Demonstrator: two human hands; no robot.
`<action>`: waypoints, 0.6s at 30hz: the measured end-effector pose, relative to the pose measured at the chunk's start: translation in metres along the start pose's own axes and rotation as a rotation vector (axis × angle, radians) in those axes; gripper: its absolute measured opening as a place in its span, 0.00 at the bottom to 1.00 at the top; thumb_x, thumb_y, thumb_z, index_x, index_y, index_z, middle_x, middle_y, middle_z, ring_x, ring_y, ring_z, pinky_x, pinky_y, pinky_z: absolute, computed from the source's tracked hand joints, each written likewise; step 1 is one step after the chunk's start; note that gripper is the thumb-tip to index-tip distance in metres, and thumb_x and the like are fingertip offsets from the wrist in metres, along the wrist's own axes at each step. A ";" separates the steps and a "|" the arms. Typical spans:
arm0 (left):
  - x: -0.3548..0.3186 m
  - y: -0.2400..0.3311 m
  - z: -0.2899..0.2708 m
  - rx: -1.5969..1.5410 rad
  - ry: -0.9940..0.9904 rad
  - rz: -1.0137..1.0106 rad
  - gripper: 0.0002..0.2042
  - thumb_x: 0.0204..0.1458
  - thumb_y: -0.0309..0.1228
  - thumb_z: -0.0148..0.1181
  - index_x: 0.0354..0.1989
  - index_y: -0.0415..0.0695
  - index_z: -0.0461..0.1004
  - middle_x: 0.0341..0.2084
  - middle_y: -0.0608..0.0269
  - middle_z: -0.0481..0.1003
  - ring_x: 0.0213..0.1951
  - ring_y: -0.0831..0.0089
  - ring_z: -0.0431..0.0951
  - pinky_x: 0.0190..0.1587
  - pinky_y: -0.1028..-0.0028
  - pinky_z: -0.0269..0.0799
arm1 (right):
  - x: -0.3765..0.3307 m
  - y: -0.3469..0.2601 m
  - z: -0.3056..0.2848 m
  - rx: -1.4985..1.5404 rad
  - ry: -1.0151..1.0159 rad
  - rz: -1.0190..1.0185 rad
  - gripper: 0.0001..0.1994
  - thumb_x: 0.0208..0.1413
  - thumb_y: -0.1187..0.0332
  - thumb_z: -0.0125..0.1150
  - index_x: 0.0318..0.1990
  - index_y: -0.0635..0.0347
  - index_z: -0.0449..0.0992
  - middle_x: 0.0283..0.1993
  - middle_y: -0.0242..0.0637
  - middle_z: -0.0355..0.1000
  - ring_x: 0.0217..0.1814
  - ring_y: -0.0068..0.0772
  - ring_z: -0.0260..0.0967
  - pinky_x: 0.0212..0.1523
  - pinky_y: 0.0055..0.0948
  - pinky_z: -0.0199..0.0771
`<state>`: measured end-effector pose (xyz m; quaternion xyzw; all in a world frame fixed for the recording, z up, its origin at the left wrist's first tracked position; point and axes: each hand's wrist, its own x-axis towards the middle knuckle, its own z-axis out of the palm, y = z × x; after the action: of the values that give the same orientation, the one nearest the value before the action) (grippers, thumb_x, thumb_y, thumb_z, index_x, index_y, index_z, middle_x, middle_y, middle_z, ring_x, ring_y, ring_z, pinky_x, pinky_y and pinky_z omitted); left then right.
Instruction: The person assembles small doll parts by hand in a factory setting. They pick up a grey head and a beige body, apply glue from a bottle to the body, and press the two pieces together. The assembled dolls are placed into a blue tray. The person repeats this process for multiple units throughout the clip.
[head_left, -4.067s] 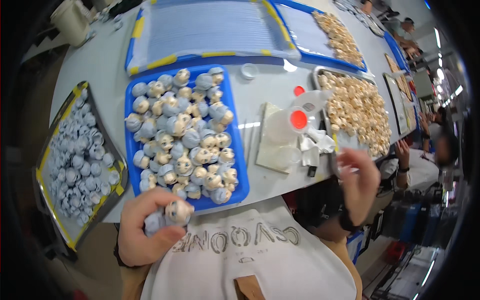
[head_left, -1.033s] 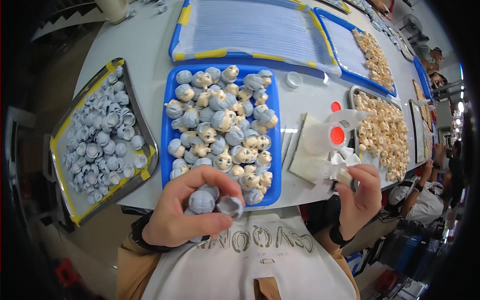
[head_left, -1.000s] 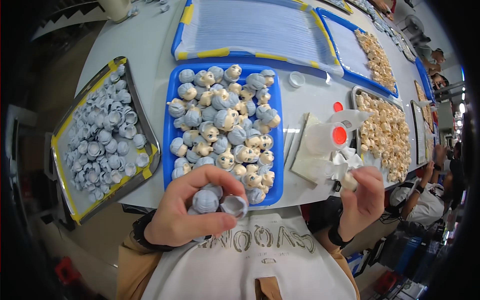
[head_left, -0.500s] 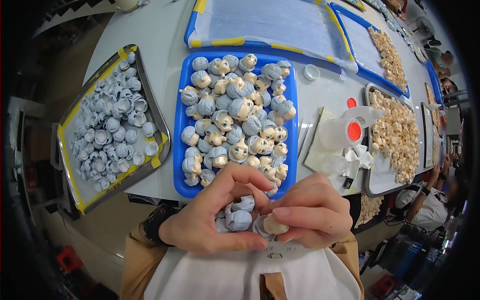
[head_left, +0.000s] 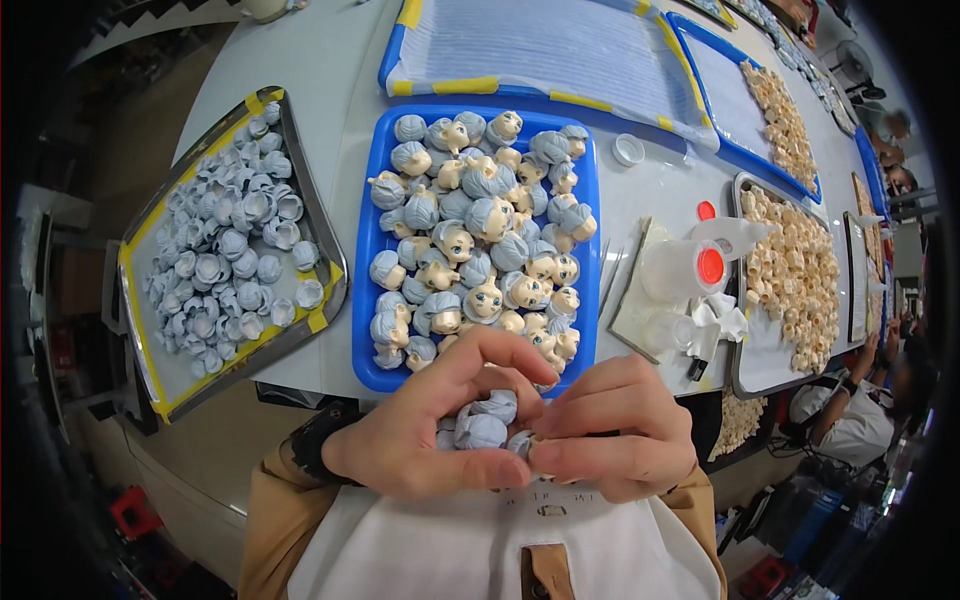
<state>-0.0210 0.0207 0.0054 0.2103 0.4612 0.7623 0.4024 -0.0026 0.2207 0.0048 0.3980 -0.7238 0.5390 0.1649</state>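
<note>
Several grey-blue doll hair pieces (head_left: 482,428) are cupped in my left hand (head_left: 405,440), its fingers curled around them. My right hand (head_left: 622,428) is closed in a pinch, its fingertips meeting my left thumb. Between the two hands a small grey hair shell (head_left: 520,443) shows in part; the beige face piece seen with it earlier is now hidden behind my fingers. Just beyond my hands, a blue tray (head_left: 373,330) is filled with doll heads (head_left: 484,300) that have painted eyes and grey hair.
At left, a metal tray (head_left: 333,225) with yellow tape holds loose hair shells (head_left: 235,215). To the right are a squeeze bottle (head_left: 728,238), a jar with a red cap (head_left: 710,266) and a tray of beige pieces (head_left: 795,290). A paper-lined tray (head_left: 540,45) lies beyond.
My right fingers have closed over the small piece and my left thumb has moved up against them, covering the beige part. The view has shifted slightly.
</note>
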 end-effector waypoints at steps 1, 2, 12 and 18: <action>-0.001 -0.001 0.000 -0.016 -0.023 -0.012 0.29 0.46 0.31 0.62 0.52 0.40 0.52 0.39 0.60 0.65 0.42 0.75 0.65 0.46 0.73 0.60 | 0.001 0.000 0.001 -0.019 -0.001 0.003 0.14 0.37 0.72 0.62 0.36 0.64 0.76 0.36 0.38 0.69 0.33 0.32 0.65 0.31 0.25 0.66; 0.000 0.000 0.002 -0.018 0.027 -0.005 0.29 0.45 0.32 0.62 0.52 0.40 0.52 0.40 0.59 0.65 0.42 0.75 0.65 0.46 0.74 0.60 | 0.002 -0.001 0.001 -0.037 -0.002 0.005 0.14 0.37 0.71 0.62 0.36 0.64 0.76 0.36 0.37 0.69 0.34 0.33 0.65 0.31 0.25 0.66; 0.001 0.001 0.006 0.116 0.070 0.012 0.30 0.45 0.31 0.62 0.54 0.39 0.52 0.49 0.59 0.59 0.47 0.72 0.64 0.51 0.70 0.58 | 0.002 -0.012 0.011 -0.316 -0.012 0.085 0.18 0.32 0.66 0.64 0.36 0.62 0.75 0.34 0.35 0.69 0.34 0.32 0.66 0.31 0.25 0.64; 0.000 0.001 0.008 0.256 0.097 0.033 0.29 0.46 0.33 0.61 0.54 0.38 0.54 0.47 0.59 0.62 0.46 0.73 0.65 0.51 0.72 0.59 | 0.004 -0.015 0.013 -0.468 -0.104 0.073 0.16 0.34 0.67 0.61 0.35 0.62 0.73 0.33 0.35 0.69 0.31 0.30 0.67 0.30 0.25 0.63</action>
<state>-0.0161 0.0252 0.0100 0.2305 0.5701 0.7129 0.3370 0.0087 0.2058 0.0124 0.3498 -0.8505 0.3408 0.1954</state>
